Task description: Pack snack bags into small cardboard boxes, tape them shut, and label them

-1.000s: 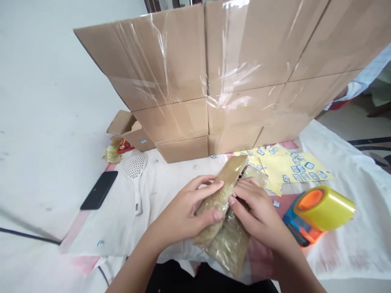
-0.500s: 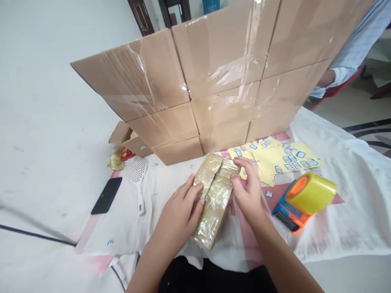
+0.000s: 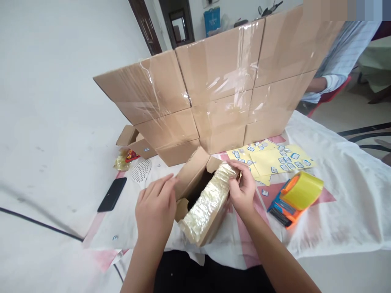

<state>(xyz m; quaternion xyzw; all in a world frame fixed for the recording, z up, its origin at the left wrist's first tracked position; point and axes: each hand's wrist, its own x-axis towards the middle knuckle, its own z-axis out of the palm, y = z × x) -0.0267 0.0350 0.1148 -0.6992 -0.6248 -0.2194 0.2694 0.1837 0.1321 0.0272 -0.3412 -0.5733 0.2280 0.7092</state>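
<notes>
A small cardboard box (image 3: 214, 221) lies on the white cloth in front of me with its top flaps parted and a dark inside showing. My left hand (image 3: 155, 207) has its fingers stretched flat against the outside of the left flap (image 3: 192, 171), which stands raised. My right hand (image 3: 242, 189) pinches the far end of the right flap (image 3: 207, 203), which is covered in crinkled clear tape.
A wall of taped cardboard boxes (image 3: 220, 81) stands just behind. Yellow sticker sheets (image 3: 275, 158) and an orange-blue tape dispenser (image 3: 295, 197) lie to the right. A black phone (image 3: 112, 194), a white slotted scoop (image 3: 141, 170) and a small open box (image 3: 134, 142) are on the left. Another person's sleeve (image 3: 342, 57) shows at far right.
The box top was shut under both hands; now the flaps are pulled apart, the left one raised, the right one tilted aside. The view has shifted upward.
</notes>
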